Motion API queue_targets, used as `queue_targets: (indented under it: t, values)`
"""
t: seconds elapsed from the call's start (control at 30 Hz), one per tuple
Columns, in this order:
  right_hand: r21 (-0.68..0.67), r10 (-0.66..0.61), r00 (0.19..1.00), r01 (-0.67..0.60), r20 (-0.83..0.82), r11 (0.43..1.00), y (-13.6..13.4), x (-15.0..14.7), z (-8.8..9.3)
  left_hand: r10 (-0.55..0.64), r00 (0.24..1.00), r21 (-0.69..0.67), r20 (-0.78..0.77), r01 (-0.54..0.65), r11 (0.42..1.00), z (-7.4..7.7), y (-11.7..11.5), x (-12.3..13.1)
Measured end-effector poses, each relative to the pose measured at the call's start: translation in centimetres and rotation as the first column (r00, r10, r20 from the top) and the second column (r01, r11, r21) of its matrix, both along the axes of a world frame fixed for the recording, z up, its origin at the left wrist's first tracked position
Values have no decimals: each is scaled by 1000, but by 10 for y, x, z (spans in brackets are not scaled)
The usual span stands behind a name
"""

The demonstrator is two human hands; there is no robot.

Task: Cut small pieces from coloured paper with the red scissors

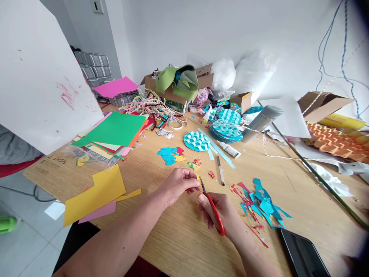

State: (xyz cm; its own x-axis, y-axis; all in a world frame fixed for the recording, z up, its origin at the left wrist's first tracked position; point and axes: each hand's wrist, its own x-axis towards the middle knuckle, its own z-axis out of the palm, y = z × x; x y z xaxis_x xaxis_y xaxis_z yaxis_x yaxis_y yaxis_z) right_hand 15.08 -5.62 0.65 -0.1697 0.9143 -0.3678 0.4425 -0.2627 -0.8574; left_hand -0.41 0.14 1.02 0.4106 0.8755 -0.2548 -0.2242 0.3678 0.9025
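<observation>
My right hand (215,211) is closed round a pair of scissors (215,212) with red handles, blades pointing up and away from me. Between the fingertips of my left hand (180,184) is a small piece of yellow paper (198,177), right by the scissor tips. Just beyond my hands lie blue paper cut-outs (167,154), with red and yellow ones beside them. Small multicoloured cut pieces (194,164) and a little red cut-out (211,174) are close to the blades. A pen (220,170) lies to their right.
Blue paper scraps (263,204) and a phone (302,252) lie at the right. Yellow paper (95,196) and a stack of coloured sheets (115,129) are on the left. Farther back are a blue patterned disc (196,141), a glue bottle (230,149) and a grey bottle (262,123).
</observation>
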Motion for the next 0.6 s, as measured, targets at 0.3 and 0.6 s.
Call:
queue_targets:
  t: [0.3, 0.6]
  values:
    - [15, -13, 1000, 13, 0, 1000, 2, 0, 0, -48, 999, -15, 11, 48, 999, -1, -2, 1]
    - [15, -9, 1000, 9, -2, 1000, 1, 0, 0, -17, 1000, -3, 25, 17, 1000, 0, -1, 0]
